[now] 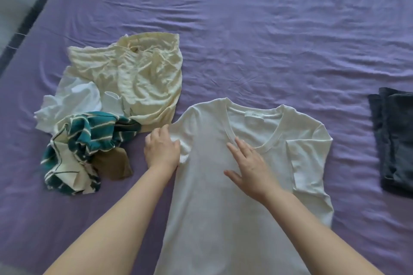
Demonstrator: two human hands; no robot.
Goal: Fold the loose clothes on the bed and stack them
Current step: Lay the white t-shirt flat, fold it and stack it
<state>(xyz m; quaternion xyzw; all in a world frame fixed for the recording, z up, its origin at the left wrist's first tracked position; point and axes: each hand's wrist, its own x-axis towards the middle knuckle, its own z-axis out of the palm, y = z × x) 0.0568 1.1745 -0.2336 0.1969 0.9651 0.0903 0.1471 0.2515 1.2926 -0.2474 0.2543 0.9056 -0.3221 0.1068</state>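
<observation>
White T-shirt (223, 185) spread flat at bed's (268, 40) near edge. Left hand (162, 152) grips left sleeve; right hand (250, 169) presses chest, fingers straight. Risk: sleeve fold drags body, wrinkling it. Loose pile (107, 100) toward left edge, 1 folded dark garment (393, 140) at right edge.

1. The bed sheet (268, 40) I'm looking at is purple cloth, matt and creased all over.
2. White t-shirt (212, 185) looks like thin, soft knit, matt, mostly smooth.
3. Cream top (143, 78) is crinkly, faintly ribbed fabric.
4. Green striped garment (89, 138) is soft bunched cloth.
5. Dark folded clothes (395, 140) look heavier, kind of denim-ish, matt.
</observation>
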